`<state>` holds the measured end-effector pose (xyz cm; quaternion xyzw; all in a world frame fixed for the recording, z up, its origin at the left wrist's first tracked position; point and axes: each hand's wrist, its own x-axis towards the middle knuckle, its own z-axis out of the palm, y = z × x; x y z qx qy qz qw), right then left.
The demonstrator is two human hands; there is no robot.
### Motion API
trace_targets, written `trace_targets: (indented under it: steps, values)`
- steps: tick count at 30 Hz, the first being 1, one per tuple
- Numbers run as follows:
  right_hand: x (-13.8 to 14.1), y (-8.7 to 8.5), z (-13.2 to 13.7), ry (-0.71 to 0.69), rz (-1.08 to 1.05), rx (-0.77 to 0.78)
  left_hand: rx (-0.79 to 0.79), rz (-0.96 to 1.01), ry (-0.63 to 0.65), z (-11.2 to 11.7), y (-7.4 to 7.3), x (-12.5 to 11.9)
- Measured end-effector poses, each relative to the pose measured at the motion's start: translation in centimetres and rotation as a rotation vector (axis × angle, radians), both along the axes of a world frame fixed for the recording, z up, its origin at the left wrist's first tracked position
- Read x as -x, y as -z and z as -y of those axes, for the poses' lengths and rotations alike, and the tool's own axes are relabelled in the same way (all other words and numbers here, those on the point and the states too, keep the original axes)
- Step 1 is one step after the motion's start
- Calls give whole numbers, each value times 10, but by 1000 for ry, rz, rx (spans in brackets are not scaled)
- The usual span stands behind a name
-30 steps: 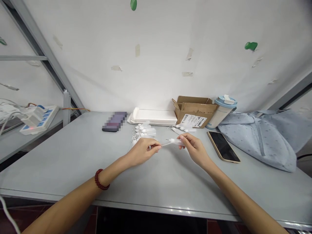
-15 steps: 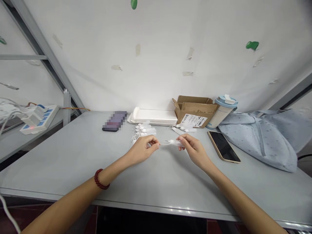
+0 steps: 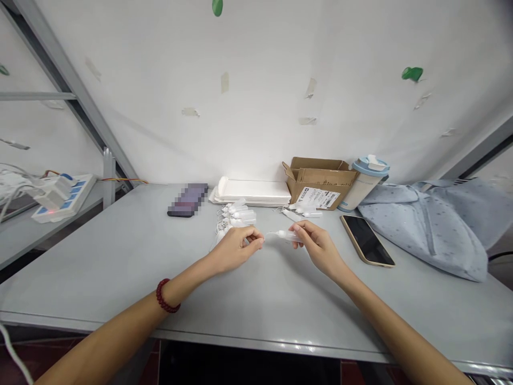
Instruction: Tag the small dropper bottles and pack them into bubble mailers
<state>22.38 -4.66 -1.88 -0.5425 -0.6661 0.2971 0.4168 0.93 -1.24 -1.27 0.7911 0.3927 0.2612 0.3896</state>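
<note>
My right hand [image 3: 315, 243] pinches a small, translucent white squeeze bottle [image 3: 287, 235] lying sideways, its narrow tip facing left. A thin white strand [image 3: 271, 234] runs from near the tip toward my left hand [image 3: 236, 248]. The left thumb and forefinger are pressed together close to the strand's end; what sits between them is too small to make out. Behind the left hand lies a cluster of similar white bottles [image 3: 239, 214] with looped strands. A few more such bottles [image 3: 306, 211] rest in front of the cardboard box.
A stack of white flat trays [image 3: 254, 191] and an open cardboard box [image 3: 320, 184] stand against the wall. A blue-lidded cup [image 3: 363, 184], a phone [image 3: 366, 240] and a grey-blue cloth bag [image 3: 425, 224] are at right. Another phone [image 3: 188, 200] lies back left, a power strip [image 3: 66, 198] beyond.
My left fingertips have shifted slightly toward the bottle. The dark needle-like point at the bottle's tip no longer shows distinctly. The right hand holds nearly the same place.
</note>
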Motion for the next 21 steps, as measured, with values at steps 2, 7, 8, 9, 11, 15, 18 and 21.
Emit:
trace_targets:
  steps: [2,7,8,9,11,15,18,21]
  values:
    - [2,0,1,-12,0,11,23,10,25,2,-1,-1]
    - [4,2,4,-46,23,32,94,56,43,4,-1,-2]
    - [5,3,4,-54,28,37,102,64,47,4,0,-2]
    - [5,3,4,-62,32,42,103,72,52,4,0,-2]
    - [5,4,4,-75,40,50,91,77,62,4,2,-2]
    - [7,4,4,-77,48,57,61,57,66,5,4,-3]
    - [6,3,4,-69,38,45,57,48,42,5,4,-3]
    - [6,2,4,-72,29,44,66,49,14,5,3,-4]
